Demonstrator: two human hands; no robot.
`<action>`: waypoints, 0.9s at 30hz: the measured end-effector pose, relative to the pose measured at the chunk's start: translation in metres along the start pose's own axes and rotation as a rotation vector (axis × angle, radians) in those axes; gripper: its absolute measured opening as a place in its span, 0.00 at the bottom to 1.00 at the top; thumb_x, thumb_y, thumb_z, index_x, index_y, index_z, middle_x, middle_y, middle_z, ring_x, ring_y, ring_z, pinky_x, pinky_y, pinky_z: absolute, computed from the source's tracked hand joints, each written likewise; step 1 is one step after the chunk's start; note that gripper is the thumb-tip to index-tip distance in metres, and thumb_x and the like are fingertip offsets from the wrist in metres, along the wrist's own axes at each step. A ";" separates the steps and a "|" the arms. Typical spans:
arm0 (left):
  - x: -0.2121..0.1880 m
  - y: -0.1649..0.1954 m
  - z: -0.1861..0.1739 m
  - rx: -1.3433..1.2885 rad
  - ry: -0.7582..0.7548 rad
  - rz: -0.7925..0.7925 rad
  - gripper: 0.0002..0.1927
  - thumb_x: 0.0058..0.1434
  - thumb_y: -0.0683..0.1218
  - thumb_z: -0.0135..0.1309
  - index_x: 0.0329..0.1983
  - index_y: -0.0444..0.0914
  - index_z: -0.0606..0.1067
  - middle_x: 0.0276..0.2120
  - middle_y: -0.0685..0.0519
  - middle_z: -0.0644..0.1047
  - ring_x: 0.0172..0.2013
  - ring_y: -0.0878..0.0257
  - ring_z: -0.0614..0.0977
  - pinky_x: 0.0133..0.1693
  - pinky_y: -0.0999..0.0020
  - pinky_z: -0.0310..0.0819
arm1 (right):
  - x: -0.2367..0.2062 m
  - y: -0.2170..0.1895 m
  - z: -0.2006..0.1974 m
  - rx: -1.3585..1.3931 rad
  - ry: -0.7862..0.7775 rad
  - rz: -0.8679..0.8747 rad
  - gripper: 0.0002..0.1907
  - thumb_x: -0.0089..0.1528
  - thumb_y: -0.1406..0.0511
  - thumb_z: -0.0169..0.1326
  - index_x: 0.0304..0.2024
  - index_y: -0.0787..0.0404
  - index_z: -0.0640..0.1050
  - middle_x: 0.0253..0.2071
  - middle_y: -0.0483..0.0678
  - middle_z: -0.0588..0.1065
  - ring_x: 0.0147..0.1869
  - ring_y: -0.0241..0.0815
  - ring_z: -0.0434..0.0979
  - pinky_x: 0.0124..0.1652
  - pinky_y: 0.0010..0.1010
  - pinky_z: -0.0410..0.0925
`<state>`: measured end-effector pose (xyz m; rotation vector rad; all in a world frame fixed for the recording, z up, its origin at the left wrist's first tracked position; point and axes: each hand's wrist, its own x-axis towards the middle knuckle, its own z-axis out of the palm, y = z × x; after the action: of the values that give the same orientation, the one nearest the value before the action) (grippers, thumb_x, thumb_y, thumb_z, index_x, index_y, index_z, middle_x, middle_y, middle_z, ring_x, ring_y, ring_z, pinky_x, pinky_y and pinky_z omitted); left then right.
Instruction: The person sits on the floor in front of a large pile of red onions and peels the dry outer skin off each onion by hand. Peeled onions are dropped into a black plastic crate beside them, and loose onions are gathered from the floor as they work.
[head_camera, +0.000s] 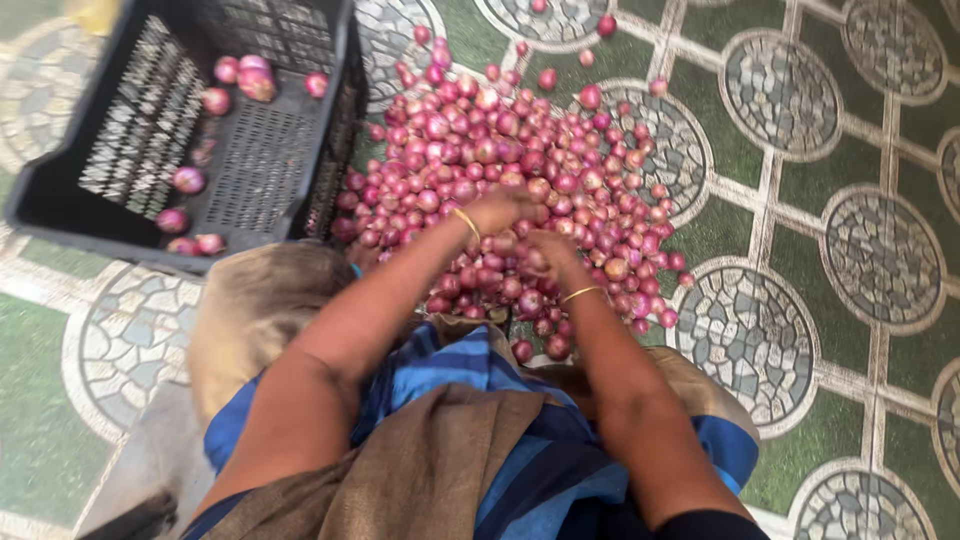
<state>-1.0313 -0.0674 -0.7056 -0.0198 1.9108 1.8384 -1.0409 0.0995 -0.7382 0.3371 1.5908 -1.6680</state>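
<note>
A big heap of small red onions (510, 170) lies on the patterned floor in front of me. My left hand (503, 208) rests on the near part of the heap with fingers curled over onions. Close beside it, my right hand (545, 250) is also down among the onions, fingers bent around some. Each wrist carries a thin gold bangle. A black plastic crate (120, 215) stands tilted at the upper left with several onions (240, 80) inside.
The floor (800, 200) is green with round grey stone-pattern tiles. Stray onions (600, 25) lie scattered beyond the heap. My knees, covered in blue and brown cloth (470, 450), fill the bottom middle.
</note>
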 end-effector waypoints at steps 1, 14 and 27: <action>-0.016 0.015 -0.011 0.076 0.005 0.042 0.22 0.63 0.56 0.55 0.57 0.41 0.75 0.49 0.53 0.80 0.44 0.62 0.80 0.46 0.63 0.77 | -0.012 -0.010 0.002 -0.136 0.040 -0.009 0.15 0.62 0.63 0.60 0.48 0.64 0.78 0.33 0.49 0.78 0.24 0.42 0.75 0.23 0.36 0.73; -0.232 0.077 -0.102 -0.281 0.253 0.326 0.17 0.66 0.50 0.57 0.55 0.40 0.77 0.45 0.56 0.81 0.37 0.69 0.81 0.36 0.71 0.79 | -0.171 -0.083 0.000 -0.088 -0.288 -0.570 0.20 0.62 0.75 0.52 0.56 0.58 0.72 0.45 0.49 0.77 0.43 0.42 0.82 0.35 0.26 0.73; -0.269 0.038 -0.031 -0.395 0.339 0.203 0.14 0.66 0.45 0.53 0.54 0.40 0.76 0.42 0.55 0.82 0.31 0.71 0.82 0.30 0.74 0.82 | -0.205 -0.049 -0.009 -0.043 -0.091 -0.708 0.14 0.71 0.54 0.46 0.44 0.55 0.75 0.26 0.43 0.69 0.14 0.28 0.54 0.13 0.21 0.48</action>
<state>-0.8171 -0.1781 -0.5768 -0.2951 1.7752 2.4579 -0.9440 0.1753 -0.5672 -0.3698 1.7873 -2.1163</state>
